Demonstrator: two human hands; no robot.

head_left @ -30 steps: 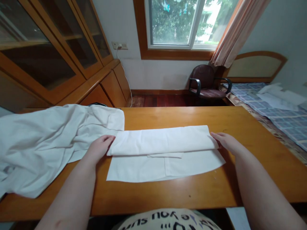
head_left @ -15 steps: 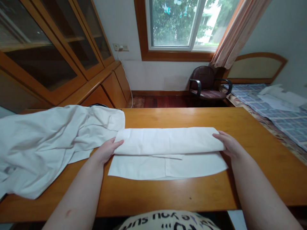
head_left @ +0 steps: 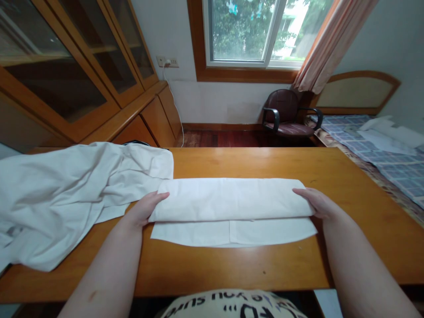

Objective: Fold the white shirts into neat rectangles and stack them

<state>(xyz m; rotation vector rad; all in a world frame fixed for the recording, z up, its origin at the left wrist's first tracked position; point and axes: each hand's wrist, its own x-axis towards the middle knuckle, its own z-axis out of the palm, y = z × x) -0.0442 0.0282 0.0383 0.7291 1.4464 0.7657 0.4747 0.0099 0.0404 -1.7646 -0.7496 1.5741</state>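
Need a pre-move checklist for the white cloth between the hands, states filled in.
1. Left hand on its end of the folded white cloth: ok, thumb on top.
2. Right hand on the opposite end: ok, thumb on top.
3. Upper fold covers the near strip: not ok, strip shows below it.
4. Cloth within the table edge nearest the person: ok, bare wood between.
5. Apart from the crumpled white cloth: cannot tell, edges meet in view.
6. Fingers under the cloth: cannot tell, hidden.

The folded cloth (head_left: 232, 198) hides most fingers of the left hand (head_left: 148, 207) and right hand (head_left: 318, 203). The crumpled cloth (head_left: 66, 190) is cut off at left, the bed (head_left: 392, 165) at right.
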